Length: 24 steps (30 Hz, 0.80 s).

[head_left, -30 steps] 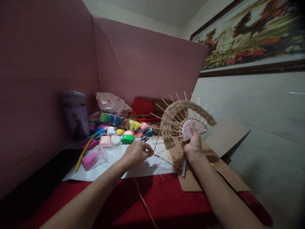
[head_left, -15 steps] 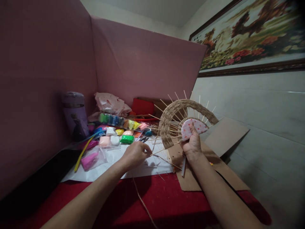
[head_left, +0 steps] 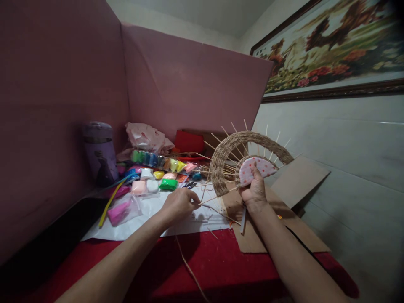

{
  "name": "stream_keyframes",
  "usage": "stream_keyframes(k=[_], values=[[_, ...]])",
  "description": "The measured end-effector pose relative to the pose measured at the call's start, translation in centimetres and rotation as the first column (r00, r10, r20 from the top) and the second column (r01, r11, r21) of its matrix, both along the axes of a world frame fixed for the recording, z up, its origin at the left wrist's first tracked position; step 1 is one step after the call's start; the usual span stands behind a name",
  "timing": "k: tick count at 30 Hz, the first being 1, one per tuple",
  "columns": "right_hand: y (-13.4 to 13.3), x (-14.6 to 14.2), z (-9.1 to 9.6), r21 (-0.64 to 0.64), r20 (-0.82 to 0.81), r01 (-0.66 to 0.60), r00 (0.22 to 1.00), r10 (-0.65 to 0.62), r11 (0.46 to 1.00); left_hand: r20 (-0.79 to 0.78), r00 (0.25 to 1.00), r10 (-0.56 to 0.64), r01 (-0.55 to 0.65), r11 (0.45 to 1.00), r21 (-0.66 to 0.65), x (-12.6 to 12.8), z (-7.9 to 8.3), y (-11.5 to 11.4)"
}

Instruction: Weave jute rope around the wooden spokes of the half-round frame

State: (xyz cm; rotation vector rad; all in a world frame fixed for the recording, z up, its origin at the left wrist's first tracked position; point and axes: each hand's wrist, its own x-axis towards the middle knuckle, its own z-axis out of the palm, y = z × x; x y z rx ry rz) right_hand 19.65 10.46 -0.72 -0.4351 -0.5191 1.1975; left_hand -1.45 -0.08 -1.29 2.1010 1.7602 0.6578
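In the head view my right hand [head_left: 253,192] grips a half-round woven fan [head_left: 221,162] by its hub, thumb pressed on the white cloth patch with red dots [head_left: 257,167]. Thin pale sticks radiate from the hub through a thick braided band of brown twine and poke out past it. A flat grey-white handle [head_left: 243,221] shows below this hand. My left hand [head_left: 182,205] is closed in a pinch at the fan's lower left, by the tip of the lowest stick. Twine [head_left: 189,269] trails from it over the table edge; the fingertips are partly hidden.
Colourful packets of clay [head_left: 168,184] lie on white paper [head_left: 126,230] to the left, near a purple tumbler [head_left: 100,155]. Cardboard [head_left: 252,242] lies beneath my right forearm on the red tablecloth [head_left: 164,269]. Pliers [head_left: 190,185] rest behind my left hand. Pink panels [head_left: 189,88] stand behind.
The fan has turned slightly, and the right end of its band and sticks now reach a little further right. My left hand stays in nearly the same place, still pinched.
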Motion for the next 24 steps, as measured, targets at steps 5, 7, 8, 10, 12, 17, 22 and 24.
stream_keyframes(k=[5,7,8,10,12,17,22,24], values=[[-0.39,-0.23,0.42,-0.050,-0.035,0.039,0.999,-0.041,0.998,-0.020,1.000,0.000,0.000,1.000,-0.003,-0.02,0.13,-0.12],[-0.47,-0.26,0.50,-0.042,-0.036,0.041,0.998,-0.043,0.998,-0.020,1.000,0.001,-0.001,1.000,0.004,-0.06,0.09,-0.11],[-0.49,-0.26,0.51,-0.041,-0.038,0.040,0.998,-0.041,0.998,-0.018,1.000,0.001,-0.001,1.000,0.006,-0.07,0.06,-0.09],[-0.48,-0.25,0.48,-0.043,-0.040,0.031,0.999,-0.033,0.999,-0.014,1.000,-0.004,0.004,1.000,0.011,-0.09,0.04,-0.07],[-0.42,-0.23,0.41,-0.043,-0.044,0.035,0.998,-0.037,0.998,-0.012,1.000,-0.008,0.008,1.000,0.017,-0.07,0.04,-0.07],[-0.25,-0.14,0.31,-0.030,-0.039,0.049,0.998,-0.050,0.998,-0.024,1.000,-0.005,0.006,0.999,0.031,0.00,0.18,-0.18],[-0.46,-0.11,0.67,-0.072,-0.044,0.064,0.997,-0.067,0.995,-0.062,0.998,0.013,-0.009,0.998,0.054,-0.01,0.32,-0.23],[-0.53,-0.12,0.77,-0.084,-0.053,0.065,0.996,-0.070,0.994,-0.078,0.997,0.014,-0.010,0.999,0.054,-0.01,0.39,-0.28]])
